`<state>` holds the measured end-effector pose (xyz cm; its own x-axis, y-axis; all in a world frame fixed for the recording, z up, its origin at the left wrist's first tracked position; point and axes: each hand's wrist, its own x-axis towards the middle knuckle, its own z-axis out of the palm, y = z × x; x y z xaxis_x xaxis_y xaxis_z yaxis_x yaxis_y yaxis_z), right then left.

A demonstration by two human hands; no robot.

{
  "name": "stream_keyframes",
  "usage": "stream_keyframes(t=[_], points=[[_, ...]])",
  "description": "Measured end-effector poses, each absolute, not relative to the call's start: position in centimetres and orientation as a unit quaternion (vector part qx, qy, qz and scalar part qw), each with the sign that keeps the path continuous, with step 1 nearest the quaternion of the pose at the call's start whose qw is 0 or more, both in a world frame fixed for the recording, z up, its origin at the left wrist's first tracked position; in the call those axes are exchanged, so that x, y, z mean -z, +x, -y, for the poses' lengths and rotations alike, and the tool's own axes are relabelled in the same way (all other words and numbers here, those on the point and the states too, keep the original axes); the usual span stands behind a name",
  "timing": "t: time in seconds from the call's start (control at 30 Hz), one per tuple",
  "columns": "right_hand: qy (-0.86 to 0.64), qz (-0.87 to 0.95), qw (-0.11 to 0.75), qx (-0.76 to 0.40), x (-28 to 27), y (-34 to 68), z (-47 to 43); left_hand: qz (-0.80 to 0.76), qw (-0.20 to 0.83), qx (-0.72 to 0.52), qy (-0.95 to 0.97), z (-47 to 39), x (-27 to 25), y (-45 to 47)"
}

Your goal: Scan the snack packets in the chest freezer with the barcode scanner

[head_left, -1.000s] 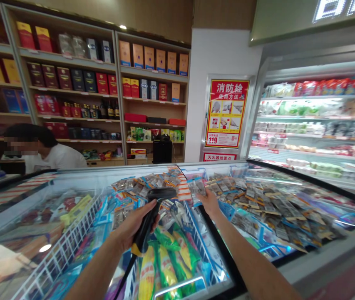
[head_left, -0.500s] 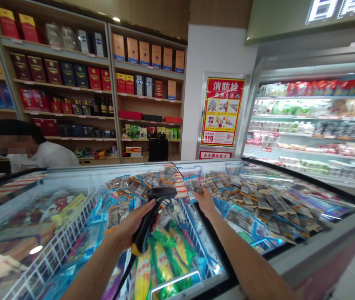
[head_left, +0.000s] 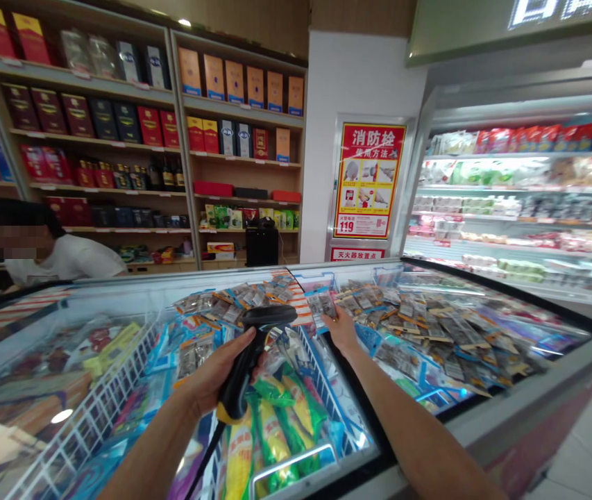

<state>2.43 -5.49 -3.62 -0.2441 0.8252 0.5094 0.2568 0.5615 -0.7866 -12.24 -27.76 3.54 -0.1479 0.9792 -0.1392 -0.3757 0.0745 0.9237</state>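
L fingers (head_left: 241, 340) wrapped round blk scanner (head_left: 242, 368) – partly hidden behind it, R fingers (head_left: 332, 322) pinching pkt (head_left: 319, 301) – too blurry to read

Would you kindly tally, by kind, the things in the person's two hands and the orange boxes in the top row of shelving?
Black scanner, in the left hand: 1
Packet, visible in the right hand: 1
Orange boxes, top row: 6
Total: 8

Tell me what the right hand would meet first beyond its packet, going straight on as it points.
Likely the striped strip, just past the packet in the right hand; depth is unclear, so it might pass above.
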Motion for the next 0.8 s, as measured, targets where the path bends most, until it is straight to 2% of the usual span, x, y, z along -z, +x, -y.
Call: stream_keyframes(t=[0.57, 0.8], points=[[-0.381, 0.741, 0.485, -0.265, 3.3, 2.3, 6.0, -0.484, 0.544, -0.584, 0.359, 27.5, -3.2, -11.4], [-0.416, 0.723, 0.484, -0.266, 3.4, 2.1, 5.7, -0.46, 0.543, -0.625, 0.322, 25.3, -5.5, -10.9]])
